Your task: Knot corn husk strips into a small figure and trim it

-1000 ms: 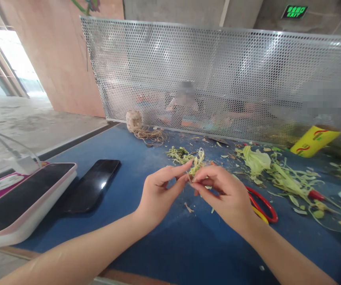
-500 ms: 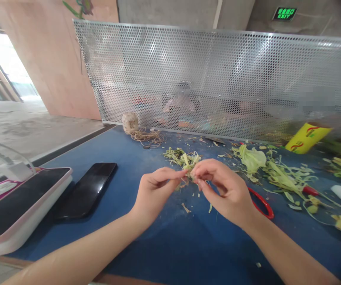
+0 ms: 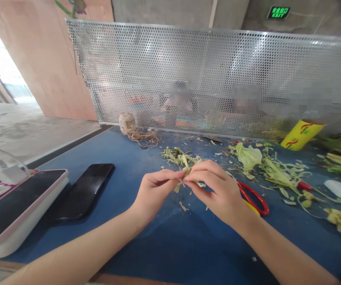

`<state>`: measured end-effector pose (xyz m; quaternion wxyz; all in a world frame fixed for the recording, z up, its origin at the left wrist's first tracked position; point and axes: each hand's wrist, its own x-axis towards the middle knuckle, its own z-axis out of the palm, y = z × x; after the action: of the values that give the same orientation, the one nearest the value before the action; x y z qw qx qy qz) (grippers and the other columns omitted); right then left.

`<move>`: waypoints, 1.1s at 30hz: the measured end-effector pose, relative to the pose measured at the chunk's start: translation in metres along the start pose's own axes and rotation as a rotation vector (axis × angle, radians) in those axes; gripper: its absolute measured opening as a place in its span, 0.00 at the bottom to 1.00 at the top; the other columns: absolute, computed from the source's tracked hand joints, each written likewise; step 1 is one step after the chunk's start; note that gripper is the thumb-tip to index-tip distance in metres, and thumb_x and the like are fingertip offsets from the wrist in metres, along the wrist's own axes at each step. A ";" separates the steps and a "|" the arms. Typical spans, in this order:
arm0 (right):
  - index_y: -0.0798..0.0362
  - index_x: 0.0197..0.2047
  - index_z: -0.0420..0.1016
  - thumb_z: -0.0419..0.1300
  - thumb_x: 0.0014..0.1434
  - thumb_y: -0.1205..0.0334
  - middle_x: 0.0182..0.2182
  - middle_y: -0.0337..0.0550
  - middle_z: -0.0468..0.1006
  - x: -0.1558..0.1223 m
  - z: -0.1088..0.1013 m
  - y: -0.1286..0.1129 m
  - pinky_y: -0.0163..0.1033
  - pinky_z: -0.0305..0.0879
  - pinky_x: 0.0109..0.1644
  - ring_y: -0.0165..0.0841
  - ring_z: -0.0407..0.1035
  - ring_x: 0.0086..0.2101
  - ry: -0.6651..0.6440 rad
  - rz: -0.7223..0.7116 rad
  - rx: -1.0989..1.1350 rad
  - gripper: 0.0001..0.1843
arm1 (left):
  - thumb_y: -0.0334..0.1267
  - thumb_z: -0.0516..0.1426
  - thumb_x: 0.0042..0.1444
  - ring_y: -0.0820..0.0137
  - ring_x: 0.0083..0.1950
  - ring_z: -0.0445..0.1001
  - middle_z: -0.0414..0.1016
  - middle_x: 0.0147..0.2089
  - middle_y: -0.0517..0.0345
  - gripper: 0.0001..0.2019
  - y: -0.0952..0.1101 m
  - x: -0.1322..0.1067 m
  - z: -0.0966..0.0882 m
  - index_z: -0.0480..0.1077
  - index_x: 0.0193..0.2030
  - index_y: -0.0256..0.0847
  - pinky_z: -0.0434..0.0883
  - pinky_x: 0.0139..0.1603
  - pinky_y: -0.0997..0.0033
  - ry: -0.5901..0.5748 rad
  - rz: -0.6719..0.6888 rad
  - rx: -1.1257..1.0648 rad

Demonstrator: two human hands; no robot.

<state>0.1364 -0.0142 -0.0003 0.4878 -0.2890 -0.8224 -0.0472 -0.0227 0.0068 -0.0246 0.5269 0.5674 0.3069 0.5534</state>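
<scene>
My left hand (image 3: 152, 194) pinches its thumb and forefinger together at the near end of a pale green plant stalk (image 3: 185, 160). Against the same spot press the fingertips of my right hand (image 3: 219, 190), also in a pinch. Shredded green strips (image 3: 172, 153) spread just beyond the fingers; whether they all belong to the held stalk I cannot tell. The fingertips hide the exact point of grip. Partly behind my right wrist lies a pair of scissors or pliers with red handles (image 3: 259, 204), its working end hidden.
At left are a black phone (image 3: 88, 190) and a pink-white cased device (image 3: 18, 209) with a cable. A twine ball (image 3: 127, 122) stands near the perforated metal screen (image 3: 158, 51). Leaf scraps (image 3: 249, 156) and a yellow tube (image 3: 302, 135) lie right. People show behind the screen.
My right hand has come slightly left and its fingers have closed in toward my left fingertips. More of the red-handled tool shows. The whole view has shifted a little.
</scene>
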 end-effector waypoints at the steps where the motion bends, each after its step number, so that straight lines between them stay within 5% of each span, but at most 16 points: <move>1: 0.51 0.34 0.68 0.56 0.54 0.72 0.33 0.42 0.72 0.000 0.000 -0.001 0.39 0.67 0.40 0.30 0.67 0.35 0.010 0.015 0.023 0.06 | 0.31 0.60 0.45 0.75 0.32 0.71 0.78 0.30 0.61 0.06 0.000 0.000 0.000 0.78 0.29 0.47 0.66 0.34 0.79 0.005 -0.006 -0.008; 7: 0.53 0.33 0.68 0.56 0.53 0.74 0.30 0.42 0.73 -0.001 0.004 -0.003 0.35 0.68 0.38 0.29 0.68 0.33 0.105 0.069 -0.017 0.07 | 0.32 0.61 0.44 0.73 0.30 0.71 0.78 0.29 0.59 0.05 0.000 0.000 0.003 0.78 0.29 0.43 0.67 0.33 0.77 0.031 -0.043 -0.020; 15: 0.62 0.41 0.71 0.58 0.52 0.72 0.34 0.49 0.77 -0.008 0.001 -0.002 0.41 0.69 0.38 0.36 0.70 0.34 0.013 -0.344 -0.508 0.10 | 0.32 0.64 0.40 0.73 0.36 0.74 0.80 0.33 0.60 0.06 0.000 0.001 0.006 0.78 0.28 0.43 0.68 0.41 0.79 0.025 -0.168 -0.246; 19: 0.64 0.40 0.73 0.60 0.51 0.68 0.33 0.49 0.78 -0.005 0.003 -0.007 0.42 0.69 0.34 0.36 0.71 0.31 -0.001 -0.405 -0.651 0.12 | 0.33 0.64 0.39 0.72 0.37 0.75 0.80 0.33 0.59 0.07 0.004 0.002 0.007 0.78 0.29 0.42 0.69 0.42 0.78 0.063 -0.194 -0.256; 24: 0.61 0.38 0.73 0.59 0.52 0.71 0.31 0.49 0.78 -0.005 0.005 -0.010 0.42 0.69 0.36 0.37 0.71 0.32 0.033 -0.370 -0.634 0.08 | 0.33 0.65 0.39 0.69 0.38 0.75 0.79 0.35 0.57 0.07 0.003 -0.001 0.006 0.78 0.29 0.42 0.69 0.43 0.73 0.052 -0.186 -0.238; 28: 0.57 0.40 0.71 0.57 0.53 0.73 0.34 0.47 0.76 -0.007 0.005 -0.006 0.41 0.68 0.41 0.35 0.70 0.35 0.029 -0.184 -0.391 0.10 | 0.32 0.64 0.40 0.70 0.37 0.73 0.79 0.34 0.58 0.05 0.002 -0.002 0.007 0.78 0.28 0.42 0.68 0.42 0.74 0.044 -0.185 -0.245; 33: 0.52 0.38 0.70 0.56 0.55 0.71 0.34 0.43 0.75 -0.006 0.003 -0.001 0.41 0.66 0.46 0.32 0.69 0.36 0.029 -0.024 -0.152 0.08 | 0.31 0.62 0.41 0.78 0.25 0.67 0.72 0.22 0.65 0.19 0.006 0.000 0.008 0.73 0.44 0.43 0.65 0.32 0.77 0.038 -0.155 -0.260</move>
<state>0.1355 -0.0168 -0.0071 0.4756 -0.3147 -0.8127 -0.1195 -0.0164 0.0030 -0.0178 0.6312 0.4585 0.2854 0.5567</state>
